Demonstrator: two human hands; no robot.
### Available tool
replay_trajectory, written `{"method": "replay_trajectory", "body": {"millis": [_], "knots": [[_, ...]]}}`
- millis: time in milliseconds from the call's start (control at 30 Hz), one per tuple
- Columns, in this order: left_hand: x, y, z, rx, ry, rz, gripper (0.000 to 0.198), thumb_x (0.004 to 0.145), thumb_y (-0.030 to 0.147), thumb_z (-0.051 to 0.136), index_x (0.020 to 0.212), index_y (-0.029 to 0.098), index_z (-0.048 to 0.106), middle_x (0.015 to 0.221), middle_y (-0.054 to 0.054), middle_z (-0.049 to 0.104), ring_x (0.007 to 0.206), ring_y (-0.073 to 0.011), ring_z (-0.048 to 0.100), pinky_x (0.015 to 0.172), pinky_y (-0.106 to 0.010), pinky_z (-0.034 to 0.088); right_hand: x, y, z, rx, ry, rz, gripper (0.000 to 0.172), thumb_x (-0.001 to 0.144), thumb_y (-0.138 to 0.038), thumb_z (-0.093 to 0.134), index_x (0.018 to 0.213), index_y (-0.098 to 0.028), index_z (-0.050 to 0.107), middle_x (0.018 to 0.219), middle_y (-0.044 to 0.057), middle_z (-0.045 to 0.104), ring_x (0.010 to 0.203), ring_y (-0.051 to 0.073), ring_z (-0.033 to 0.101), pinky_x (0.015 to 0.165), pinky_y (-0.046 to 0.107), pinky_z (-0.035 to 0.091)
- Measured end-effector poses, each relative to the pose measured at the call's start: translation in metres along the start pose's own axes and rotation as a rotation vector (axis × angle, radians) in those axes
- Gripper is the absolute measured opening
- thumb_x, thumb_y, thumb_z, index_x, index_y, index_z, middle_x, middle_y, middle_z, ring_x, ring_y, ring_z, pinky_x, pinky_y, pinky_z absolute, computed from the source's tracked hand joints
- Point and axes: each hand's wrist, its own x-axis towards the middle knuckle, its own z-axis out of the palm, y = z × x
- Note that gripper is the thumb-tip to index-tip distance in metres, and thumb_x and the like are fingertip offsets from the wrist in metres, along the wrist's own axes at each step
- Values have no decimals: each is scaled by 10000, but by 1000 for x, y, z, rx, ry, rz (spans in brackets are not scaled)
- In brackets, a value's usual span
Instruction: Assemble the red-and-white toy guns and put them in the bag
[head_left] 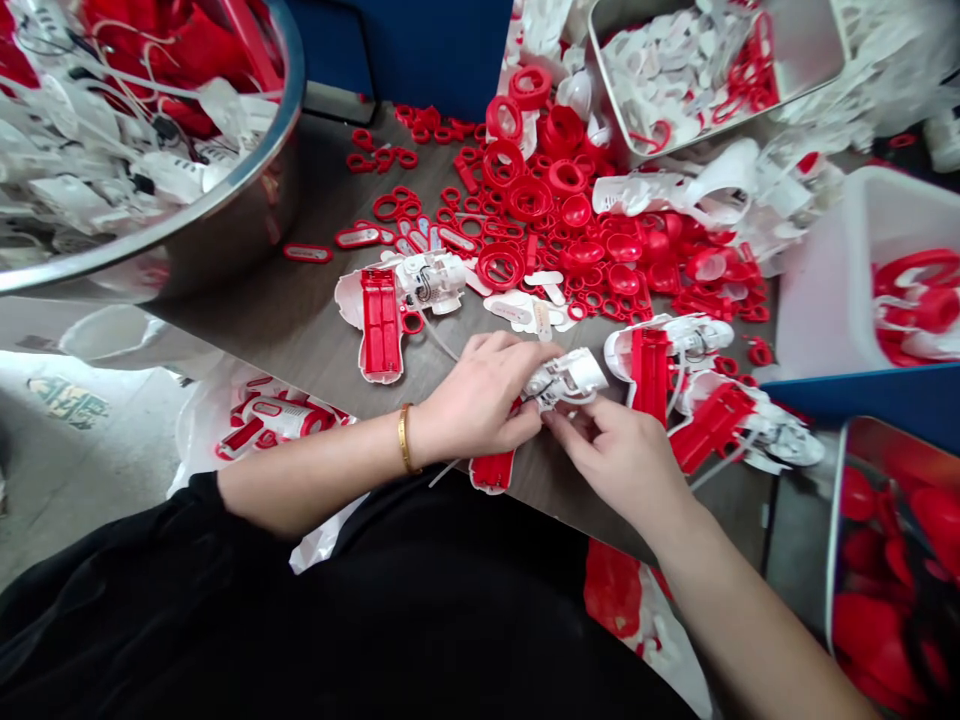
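Fingers of my left hand (pixel 480 397) grip the gun-shaped assembly (pixel 576 375); those of my right hand (pixel 637 462) gather narrowly at its edge, though I cannot tell whether they pinch it. The assembly sits at the table's (pixel 300 345) near edge, red parts (pixel 576 211) heaped beyond.

White toy gun (pixel 576 374) — workings exposed, red grip (pixel 492 472) on the near side — between both hands (pixel 484 392).
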Motion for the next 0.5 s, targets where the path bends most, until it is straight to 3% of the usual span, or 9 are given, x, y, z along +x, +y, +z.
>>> {"method": "replay_trajectory", "body": {"millis": [167,333,500], "knots": [[-8,-11,13,140,117,-26,471,813,203,455,1277,123,433,1029,-92,615,935,-238,528,838,-382,431,16,-2,0,177,-63,2,98,834,-283,577,837,-191,611,770,27,676,662,175,628,603,283,456],[-10,-19,23,106,179,6,471,787,137,408,1257,95,410,972,-96,587,884,-225,528,805,-360,468,23,4,3,430,-234,76,116,814,-304,601,867,-202,609,759,4,683,647,162,632,612,280,497],[-9,-21,25,108,186,27,472,759,116,401,1231,111,411,989,-95,597,881,-216,544,799,-349,486,20,-4,7,193,-66,-35,59,786,-241,600,798,-189,625,801,52,690,756,218,653,705,336,501]]}}
